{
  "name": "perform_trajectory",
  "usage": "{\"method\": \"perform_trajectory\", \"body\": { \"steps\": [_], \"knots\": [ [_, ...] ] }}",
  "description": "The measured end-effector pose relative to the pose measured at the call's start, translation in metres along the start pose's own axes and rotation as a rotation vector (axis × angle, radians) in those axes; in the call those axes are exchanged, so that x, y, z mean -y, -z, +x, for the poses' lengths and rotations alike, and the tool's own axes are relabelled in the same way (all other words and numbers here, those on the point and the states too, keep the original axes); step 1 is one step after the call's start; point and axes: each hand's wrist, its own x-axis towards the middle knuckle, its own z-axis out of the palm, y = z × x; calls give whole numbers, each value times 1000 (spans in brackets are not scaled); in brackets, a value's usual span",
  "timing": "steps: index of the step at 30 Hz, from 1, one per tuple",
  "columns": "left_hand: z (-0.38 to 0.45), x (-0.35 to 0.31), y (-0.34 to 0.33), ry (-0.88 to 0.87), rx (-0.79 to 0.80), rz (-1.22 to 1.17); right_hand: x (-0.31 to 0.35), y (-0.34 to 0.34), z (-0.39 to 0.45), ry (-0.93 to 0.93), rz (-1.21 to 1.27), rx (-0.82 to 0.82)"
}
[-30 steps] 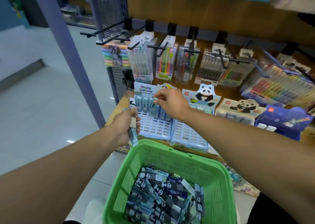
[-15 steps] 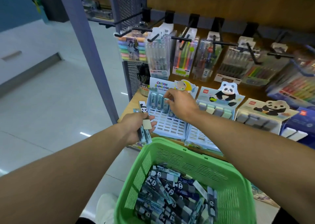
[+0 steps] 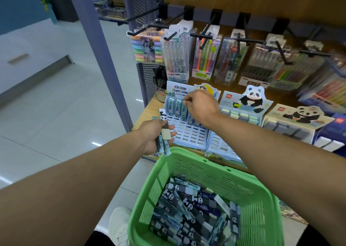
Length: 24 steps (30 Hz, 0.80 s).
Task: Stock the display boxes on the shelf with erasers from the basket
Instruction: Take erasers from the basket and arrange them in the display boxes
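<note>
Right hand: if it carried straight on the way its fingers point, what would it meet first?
The right hand points down-left into the Crayon Shin-chan display box. It would probably first meet the top row of erasers standing there, though depth is unclear.

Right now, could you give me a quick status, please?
Right hand pinching eraser into display box. Left hand holds spare erasers. Basket stocked. Nothing blocking.

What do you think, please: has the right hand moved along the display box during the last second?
No, not noticeably: the right hand still pinches an eraser in the top row of the display box, below its header card.
</note>
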Motion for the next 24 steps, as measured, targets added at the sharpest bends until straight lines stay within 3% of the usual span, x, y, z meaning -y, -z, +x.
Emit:
{"method": "perform_trajectory", "body": {
  "steps": [13,24],
  "knots": [
    [4,1,0,8,19,25,6,-4,3,12,-239,20],
    [2,-4,-6,-3,67,18,15,3,-3,32,-303,130]
  ]
}}
